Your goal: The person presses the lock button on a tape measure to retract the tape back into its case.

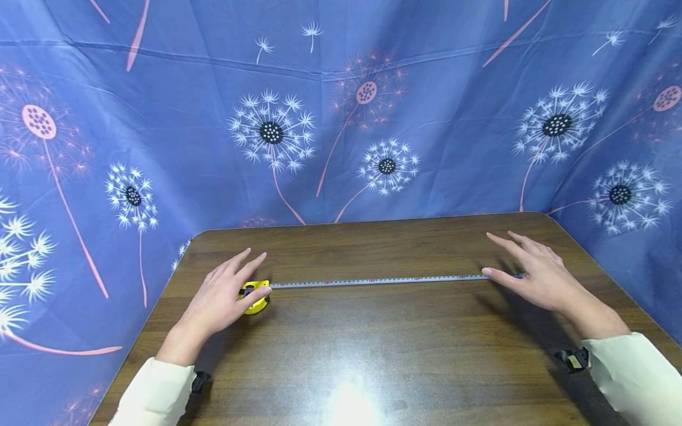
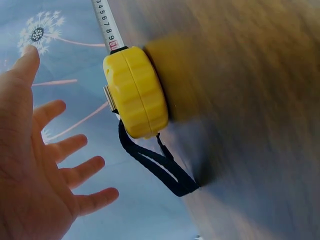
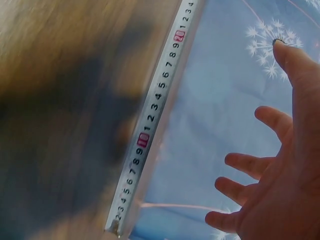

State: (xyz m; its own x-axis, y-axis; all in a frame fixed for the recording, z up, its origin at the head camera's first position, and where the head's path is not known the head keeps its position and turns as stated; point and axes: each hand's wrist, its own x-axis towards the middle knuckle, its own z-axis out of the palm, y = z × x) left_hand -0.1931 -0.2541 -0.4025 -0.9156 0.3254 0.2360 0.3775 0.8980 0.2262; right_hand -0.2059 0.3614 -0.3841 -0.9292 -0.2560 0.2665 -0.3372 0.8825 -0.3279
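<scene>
One bare left hand [image 1: 219, 296], fingers spread, is left of frame centre beside one ridged, rounded yellow tape-measure case [image 2: 134, 94] with one black fabric strap [image 2: 154, 167]; one bare right hand [image 1: 535, 275], likewise spread, is centre right, near the end of one straight, flat silvery blade [image 1: 373, 281] crossing one brown wood-grain table [image 1: 426, 331].

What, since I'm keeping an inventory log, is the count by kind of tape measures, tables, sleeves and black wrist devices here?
Tape measure: 1
Table: 1
Sleeves: 2 (left, right)
Wrist devices: 2 (left, right)
Total: 6
</scene>
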